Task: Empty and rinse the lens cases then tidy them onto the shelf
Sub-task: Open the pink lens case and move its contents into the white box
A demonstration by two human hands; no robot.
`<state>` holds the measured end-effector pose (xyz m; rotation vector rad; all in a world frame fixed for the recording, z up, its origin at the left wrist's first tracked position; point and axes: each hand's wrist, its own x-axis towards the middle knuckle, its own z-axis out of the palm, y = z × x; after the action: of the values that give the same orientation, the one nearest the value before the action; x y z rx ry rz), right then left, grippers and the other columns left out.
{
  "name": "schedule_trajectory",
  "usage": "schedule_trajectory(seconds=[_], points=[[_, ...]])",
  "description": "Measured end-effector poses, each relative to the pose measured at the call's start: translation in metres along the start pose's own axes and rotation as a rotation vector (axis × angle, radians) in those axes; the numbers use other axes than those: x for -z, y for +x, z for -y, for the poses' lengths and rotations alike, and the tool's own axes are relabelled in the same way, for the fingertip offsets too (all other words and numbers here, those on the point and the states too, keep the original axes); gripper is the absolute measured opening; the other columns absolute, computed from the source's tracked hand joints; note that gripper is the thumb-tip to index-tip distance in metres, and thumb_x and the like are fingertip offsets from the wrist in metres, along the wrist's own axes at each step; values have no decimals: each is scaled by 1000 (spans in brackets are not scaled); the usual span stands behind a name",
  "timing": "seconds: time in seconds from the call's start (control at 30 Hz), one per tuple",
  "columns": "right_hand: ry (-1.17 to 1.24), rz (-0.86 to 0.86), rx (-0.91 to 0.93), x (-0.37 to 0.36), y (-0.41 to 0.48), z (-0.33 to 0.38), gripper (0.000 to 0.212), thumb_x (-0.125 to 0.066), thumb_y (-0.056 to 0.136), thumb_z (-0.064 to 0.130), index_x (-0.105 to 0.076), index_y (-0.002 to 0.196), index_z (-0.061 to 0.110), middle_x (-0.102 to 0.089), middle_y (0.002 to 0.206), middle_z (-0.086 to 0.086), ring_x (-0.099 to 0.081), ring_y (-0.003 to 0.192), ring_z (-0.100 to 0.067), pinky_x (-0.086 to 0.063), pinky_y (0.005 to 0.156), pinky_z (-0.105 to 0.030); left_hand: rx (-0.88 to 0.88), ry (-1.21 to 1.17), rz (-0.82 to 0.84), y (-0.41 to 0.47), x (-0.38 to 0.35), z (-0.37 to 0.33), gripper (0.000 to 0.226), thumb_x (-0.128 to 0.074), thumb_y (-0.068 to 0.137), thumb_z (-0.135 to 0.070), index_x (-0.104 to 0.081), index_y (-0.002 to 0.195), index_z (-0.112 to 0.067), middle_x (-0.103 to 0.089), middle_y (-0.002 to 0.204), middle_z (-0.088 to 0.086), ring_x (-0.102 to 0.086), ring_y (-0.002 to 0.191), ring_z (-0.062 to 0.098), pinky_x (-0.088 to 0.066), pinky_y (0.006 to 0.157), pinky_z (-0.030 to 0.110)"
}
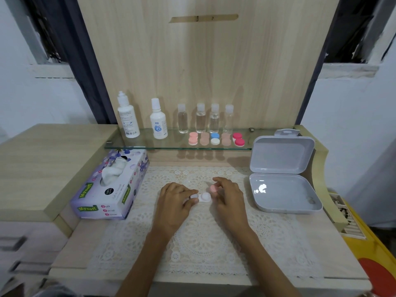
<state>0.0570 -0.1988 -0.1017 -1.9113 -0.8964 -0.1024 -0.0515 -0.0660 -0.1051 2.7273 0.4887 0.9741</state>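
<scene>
Plainly, the lens case [202, 198] lies flat, long axis left-right.

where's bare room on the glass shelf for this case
The right end of the glass shelf is bare, between the red lens case and the grey box lid. The front strip before the two white bottles is free too. The middle is crowded: clear bottles behind, five cases in front.
</scene>
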Motion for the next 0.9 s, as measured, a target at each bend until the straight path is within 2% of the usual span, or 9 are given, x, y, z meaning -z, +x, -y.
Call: schedule_trajectory(seconds=[0.1,0.2,0.33,0.43,0.5,0.6,0.77,0.9], points=[[-98,-35,10,-2,1,-3,23,-60,86,5,-63,101,23,-62,98,10,-50,92,-11,-46,84,-38,1,-7,-6,0,0,0,40,-47,82,-49,-74,100,-26,-67,82,-12,-56,86,12,-29,88,21],[-147,-20,13,-4,2,-4,26,-56,80,-4,-63,90,19,-62,93,7,-48,87,-12,-46,80,-37,-1,-8,-22,0,0,-1,39,-48,82,-48,-74,99,-25,-66,80,-12,-52,85,9,-28,87,19],[-184,-15,34,-3,2,-4,29,-52,80,-1,-68,98,14,-64,100,0,-53,93,-21,-44,83,-35,-13,-6,-12,0,-1,0,38,-49,82,-48,-74,99,-25,-66,80,-12,-55,84,10,-30,87,21],[-147,38,20,-2,1,1,37,-48,77,13,-68,108,18,-61,112,3,-50,107,-17,-39,97,-36,-13,-9,-16,1,-2,1,38,-49,82,-47,-74,98,-25,-65,79,-12,-51,85,8,-30,87,21],[-160,75,37,-1,-1,2,36,-54,77,23,-68,109,23,-58,119,7,-45,117,-12,-30,105,-35,-14,-13,-19,1,-2,1,37,-49,82,-47,-74,98,-25,-65,79,-12,-47,85,6,-31,87,21],[-224,116,87,0,-1,2,31,-66,78,32,-68,109,26,-54,125,9,-38,124,-9,-19,107,-28,-8,-12,0,0,-3,2,37,-48,83,-47,-74,99,-25,-65,81,-11,-50,87,7,-31,87,22],[-225,131,88,2,0,2,25,-68,82,32,-69,106,24,-54,127,6,-37,125,-8,-17,105,-25,-6,-11,28,-1,-1,0,39,-47,85,-48,-68,111,-28,-65,105,-12,-54,104,9,-30,97,25],[-217,121,83,2,1,2,25,-70,81,32,-70,104,25,-55,125,7,-40,123,-8,-19,104,-26,76,7,106,0,1,2,62,-39,81,-57,-54,131,-24,-52,134,-6,-45,126,14,-25,110,35]])
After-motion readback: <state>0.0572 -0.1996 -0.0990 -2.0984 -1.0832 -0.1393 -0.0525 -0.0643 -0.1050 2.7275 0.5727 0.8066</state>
